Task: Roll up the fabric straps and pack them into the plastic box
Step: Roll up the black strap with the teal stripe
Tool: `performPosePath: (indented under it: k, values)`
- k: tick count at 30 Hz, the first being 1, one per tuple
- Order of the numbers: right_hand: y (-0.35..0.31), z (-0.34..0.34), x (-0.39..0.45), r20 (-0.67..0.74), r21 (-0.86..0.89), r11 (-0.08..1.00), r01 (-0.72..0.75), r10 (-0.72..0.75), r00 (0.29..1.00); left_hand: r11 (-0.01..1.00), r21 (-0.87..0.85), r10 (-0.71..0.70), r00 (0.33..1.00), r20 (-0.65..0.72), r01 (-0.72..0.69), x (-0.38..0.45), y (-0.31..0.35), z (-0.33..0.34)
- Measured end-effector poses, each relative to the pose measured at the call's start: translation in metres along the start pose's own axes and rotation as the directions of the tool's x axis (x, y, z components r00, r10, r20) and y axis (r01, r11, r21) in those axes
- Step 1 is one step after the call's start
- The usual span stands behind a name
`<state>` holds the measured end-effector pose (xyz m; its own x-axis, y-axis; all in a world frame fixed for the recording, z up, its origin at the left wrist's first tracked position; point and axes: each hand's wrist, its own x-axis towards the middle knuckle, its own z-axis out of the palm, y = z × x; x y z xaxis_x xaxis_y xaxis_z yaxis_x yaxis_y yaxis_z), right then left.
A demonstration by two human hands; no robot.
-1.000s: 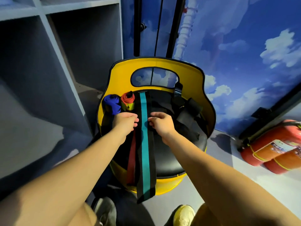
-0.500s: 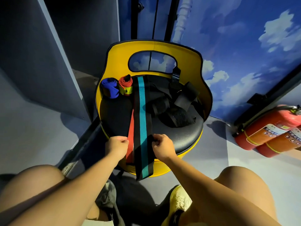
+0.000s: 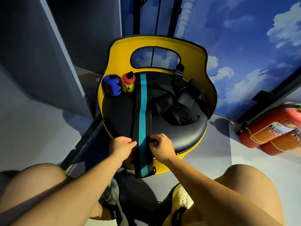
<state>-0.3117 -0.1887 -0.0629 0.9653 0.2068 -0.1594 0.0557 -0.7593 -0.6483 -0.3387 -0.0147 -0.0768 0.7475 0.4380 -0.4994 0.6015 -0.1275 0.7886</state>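
1. The right grip is clenched on the right edge of the black strap with the teal stripe, thumb and curled fingers pinching it at the front lip of the seat. The left grip is released: its fingers lie straight, the tips touching the strap's left edge.
2. A second ago both hands were up near the middle of the seat; they have since slid down the strap to its near end, and the person has sunk lower, knees now either side of the view. I take that as smoothing the strap flat before starting a roll from this hanging end.
3. The strap lies lengthwise over the black seat of a yellow tub chair, its tail draped over the front. A sliver of red strap peeks out beneath it by the left hand.
4. At the back left stand two finished rolls, a blue roll and a red roll, touching each other.
5. To the right sits a loose heap of black straps, not yet rolled.
6. No plastic box is visible, so packing looks far off.
7. Red fire extinguishers lie on the floor at the right.
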Motion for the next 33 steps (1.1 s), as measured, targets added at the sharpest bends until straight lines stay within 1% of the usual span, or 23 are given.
performPosePath:
  k: [3,5,11,13,17,21,27,30,33]
  values:
    - [0.001,0.0,-0.002,-0.003,-0.032,0.999,-0.009,0.009,1.0,0.996,0.092,0.001,1.0,-0.024,0.001,-0.004,-0.004,0.0]
    - [0.003,0.001,-0.004,-0.024,-0.041,0.998,-0.041,0.04,0.999,0.99,0.137,0.022,0.999,-0.034,-0.018,-0.007,-0.004,0.001]
    - [0.008,0.005,-0.011,0.019,-0.032,0.993,-0.112,0.112,0.993,0.975,0.218,0.047,0.997,-0.054,-0.034,-0.017,-0.006,0.005]
    - [0.009,0.006,-0.012,0.022,-0.033,0.99,-0.136,0.137,0.99,0.979,0.203,0.028,0.999,-0.041,-0.019,-0.02,-0.006,0.006]
    - [0.013,0.011,-0.015,0.039,-0.012,0.985,-0.175,0.175,0.984,0.992,0.117,-0.043,0.999,-0.008,0.044,-0.019,-0.008,0.007]
    - [0.017,0.008,-0.011,0.051,0.053,0.977,-0.209,0.206,0.977,0.995,0.06,-0.085,0.994,0.072,0.081,-0.019,-0.011,0.005]
    - [0.016,-0.004,-0.014,0.089,-0.008,0.985,-0.17,0.17,0.981,0.986,0.138,-0.124,0.961,0.246,0.092,-0.014,-0.01,0.005]
    - [0.018,-0.01,-0.017,0.125,-0.059,0.986,-0.157,0.164,0.979,0.983,0.11,-0.174,0.925,0.338,0.145,-0.013,-0.009,0.005]
    - [0.022,-0.014,-0.022,0.176,-0.069,0.983,-0.172,0.182,0.968,0.977,0.054,-0.21,0.901,0.379,0.205,-0.009,-0.011,0.004]
